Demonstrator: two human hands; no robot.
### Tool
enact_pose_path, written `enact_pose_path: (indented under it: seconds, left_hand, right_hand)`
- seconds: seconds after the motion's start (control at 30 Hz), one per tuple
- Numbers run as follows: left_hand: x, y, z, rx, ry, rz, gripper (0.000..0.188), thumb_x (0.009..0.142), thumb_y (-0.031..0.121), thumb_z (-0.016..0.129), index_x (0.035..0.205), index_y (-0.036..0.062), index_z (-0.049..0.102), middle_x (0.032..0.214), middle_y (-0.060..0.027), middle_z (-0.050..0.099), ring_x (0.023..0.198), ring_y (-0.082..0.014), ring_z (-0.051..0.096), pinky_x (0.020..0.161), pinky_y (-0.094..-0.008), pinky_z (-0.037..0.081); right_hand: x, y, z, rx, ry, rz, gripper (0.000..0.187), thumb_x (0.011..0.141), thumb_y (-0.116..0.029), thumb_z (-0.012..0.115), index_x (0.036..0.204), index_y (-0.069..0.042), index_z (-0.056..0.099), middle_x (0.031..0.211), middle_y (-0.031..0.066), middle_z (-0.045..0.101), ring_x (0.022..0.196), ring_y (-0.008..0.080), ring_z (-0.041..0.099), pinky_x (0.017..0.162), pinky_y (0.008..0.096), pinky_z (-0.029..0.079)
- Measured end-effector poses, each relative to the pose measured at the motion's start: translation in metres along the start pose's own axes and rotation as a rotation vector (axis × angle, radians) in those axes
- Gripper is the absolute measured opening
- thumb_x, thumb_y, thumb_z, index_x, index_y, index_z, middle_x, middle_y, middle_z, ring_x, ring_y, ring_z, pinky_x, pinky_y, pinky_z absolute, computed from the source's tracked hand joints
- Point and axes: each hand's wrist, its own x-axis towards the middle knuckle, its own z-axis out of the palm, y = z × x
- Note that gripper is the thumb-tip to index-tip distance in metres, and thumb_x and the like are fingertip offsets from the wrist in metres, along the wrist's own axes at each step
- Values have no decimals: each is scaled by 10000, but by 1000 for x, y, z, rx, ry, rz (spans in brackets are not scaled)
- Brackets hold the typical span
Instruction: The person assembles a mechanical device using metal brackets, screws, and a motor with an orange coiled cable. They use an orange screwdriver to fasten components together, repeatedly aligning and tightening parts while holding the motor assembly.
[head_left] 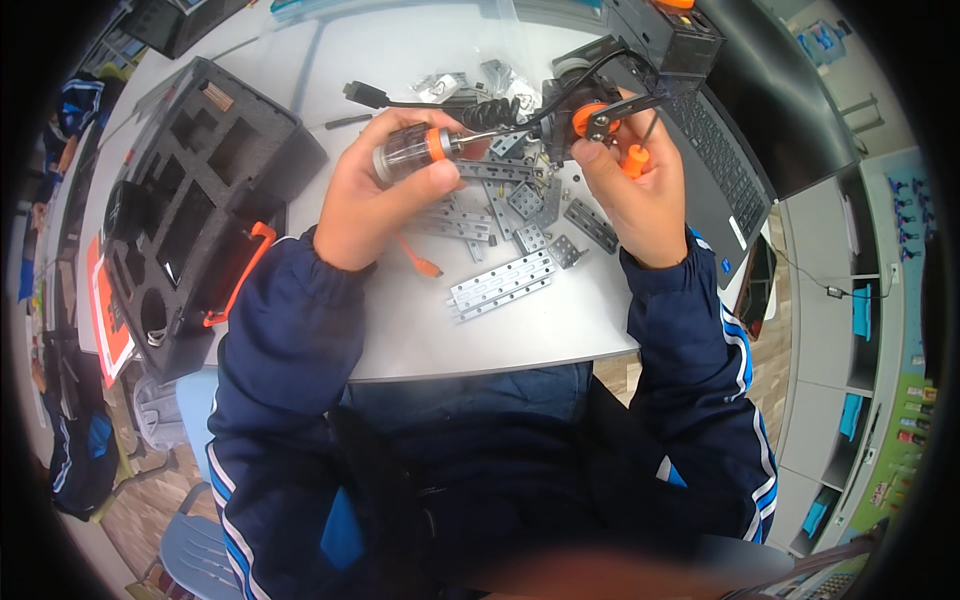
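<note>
While two navy sleeves (pixel 290 335) reach over one white table (pixel 420 345), one silver perforated plate (pixel 502 286) lies nearest its front edge, one orange plug (pixel 427 267) just left of it. Beyond these, the left hand (pixel 365 195) has its fingers clamped around the handle of one screwdriver (pixel 412 154). The right hand (pixel 640 195) pinches one black assembly (pixel 560 105), bearing one orange wheel (pixel 584 118), above the table; the screwdriver's shaft points at it, though I cannot tell whether the tip touches. Between and below the hands lie at least eight metal pieces (pixel 455 222), overlapping. One open black case (pixel 255 135) sits left, one laptop (pixel 715 150) right, one dark screen (pixel 800 130) past that.
</note>
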Motion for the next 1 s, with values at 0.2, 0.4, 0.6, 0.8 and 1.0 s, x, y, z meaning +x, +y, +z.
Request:
enact_pose_path:
  seconds: [0.2,0.4,0.6,0.8,1.0]
  left_hand:
    - [6,-14,-12,-107,-24,87,867,765,526,723,1354,-12,383,1271,-192,538,1131,-218,569,954,-342,464]
    - [11,-1,-22,-154,151,341,730,728,165,759,1337,-15,399,1338,-170,489,1208,-273,494,1057,-421,371]
    - [6,17,-22,-241,52,3,837,868,628,328,1281,-92,439,1186,-177,586,1055,-231,602,922,-343,478]
    - [8,12,-10,-550,-300,-322,1193,708,907,144,1377,-57,355,1240,-236,553,963,-282,662,820,-379,562]
    - [-2,9,1,-510,-430,-218,855,897,719,182,1426,54,279,1242,-166,529,1011,-282,625,859,-385,533]
  right_hand:
    - [5,-32,7,-217,67,-169,431,833,9,689,1226,27,514,1078,109,621,907,100,597,718,197,489]
    - [33,-59,15,-631,114,-821,432,715,103,667,1117,-48,619,1030,79,652,820,164,657,719,228,514]
    - [55,-47,18,-975,69,-970,439,717,202,567,1096,-10,629,1124,131,647,990,237,646,828,276,524]
    - [49,-20,29,-1166,-28,-1060,394,682,16,627,1046,-123,684,1080,28,670,795,206,670,648,258,542]
    - [42,-6,33,-1202,-208,-1085,432,667,-66,656,1094,-127,684,1117,46,674,670,150,652,540,219,513]
